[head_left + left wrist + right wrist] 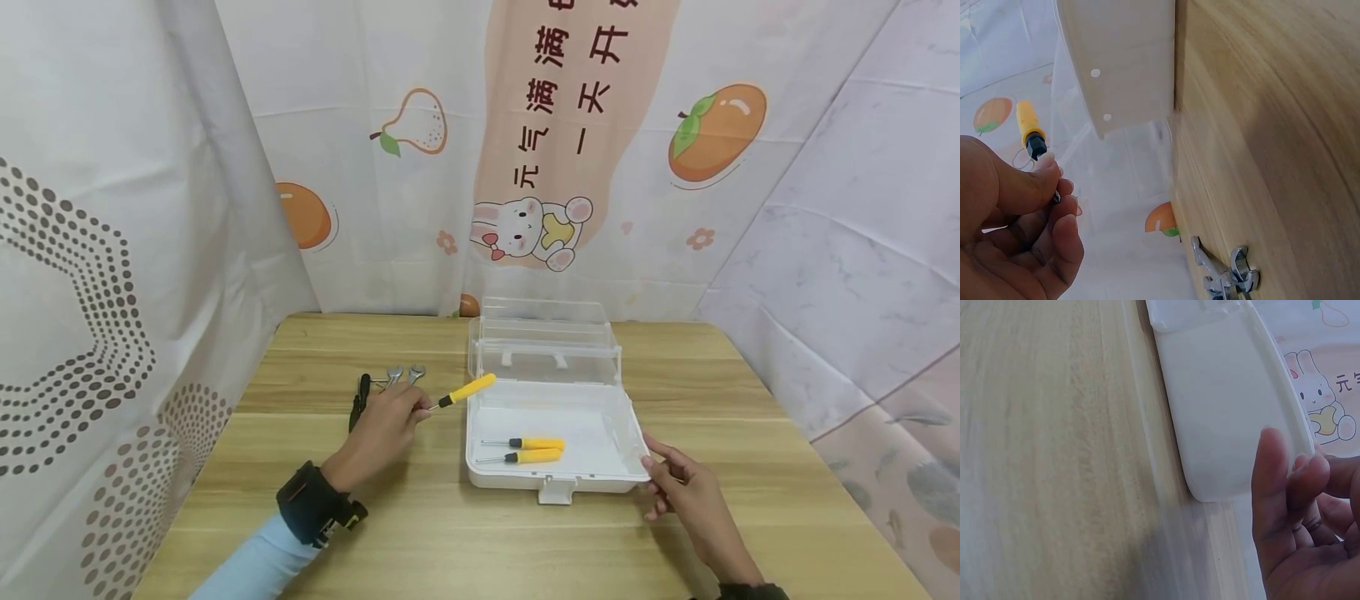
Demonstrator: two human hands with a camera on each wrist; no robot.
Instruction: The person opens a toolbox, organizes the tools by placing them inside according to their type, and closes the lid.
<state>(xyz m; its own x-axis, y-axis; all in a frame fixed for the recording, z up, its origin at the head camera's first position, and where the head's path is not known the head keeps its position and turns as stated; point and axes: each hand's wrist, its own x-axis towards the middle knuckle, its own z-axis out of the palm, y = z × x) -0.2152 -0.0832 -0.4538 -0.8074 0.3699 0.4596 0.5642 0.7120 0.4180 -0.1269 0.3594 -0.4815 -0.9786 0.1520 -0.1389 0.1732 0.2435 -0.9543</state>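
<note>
My left hand [384, 429] pinches a yellow-and-black screwdriver [472, 388] by its thin metal shaft, with the handle pointing up and right toward the box. In the left wrist view, thumb and fingertips close round that shaft below the yellow handle [1026, 119]. A white plastic toolbox [510, 481] lies with its clear lid [551, 337] swung back. Inside rest two more yellow screwdrivers [542, 444], side by side. At the box's front right corner, my right hand [686, 483] grips the rim, thumb on top and other fingers outside; the right wrist view shows the box's white wall [1229, 412].
Left of the box, partly behind my left hand, lie metal wrenches [417, 372] and black-handled tools [364, 387]. A latch [557, 492] hangs at the box's front. The wooden table [465, 550] ends at a printed curtain [375, 250] behind.
</note>
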